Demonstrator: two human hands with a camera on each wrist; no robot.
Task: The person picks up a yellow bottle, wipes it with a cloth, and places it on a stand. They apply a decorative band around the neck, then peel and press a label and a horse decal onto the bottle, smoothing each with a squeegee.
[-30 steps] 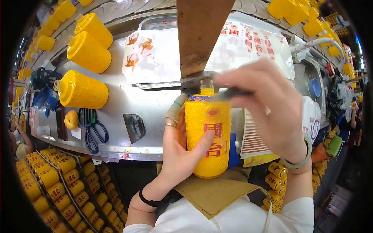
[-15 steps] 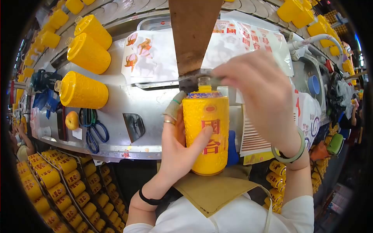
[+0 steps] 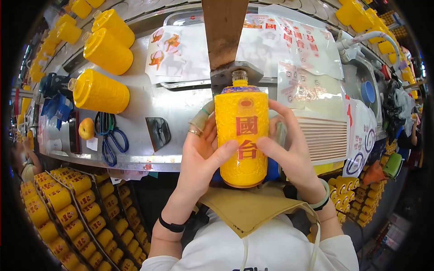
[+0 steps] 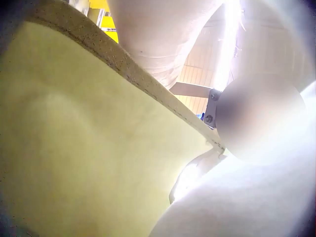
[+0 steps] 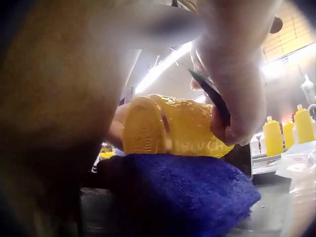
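A yellow embossed bottle (image 3: 243, 170) with red characters, a patterned blue band at its shoulder and a clear glass neck lies propped in front of me, its base toward my body. My left hand (image 3: 197, 147) holds its left side, thumb on the front; a finger wears a cover and a ring. On the opposite side, my right hand (image 3: 296, 147) grips the bottle with the thumb near the lower character. In the right wrist view a thin dark blade-like piece with a green tip (image 5: 215, 98) sits among the right fingers. A blue cloth (image 5: 187, 187) lies beneath the bottle.
Behind the bottle's neck stands a brown post with a metal bracket (image 3: 251, 70). Sticker sheets (image 3: 312, 77) lie on the metal table. To the left are scissors (image 3: 108, 135), a dark flat scraper-like piece (image 3: 159, 134), a yellow fruit (image 3: 86, 128) and several yellow bottles (image 3: 106, 92).
My right hand has come down from the bottle's neck and shoulder to its right side. My left hand keeps holding the left side. The head view has shifted slightly.
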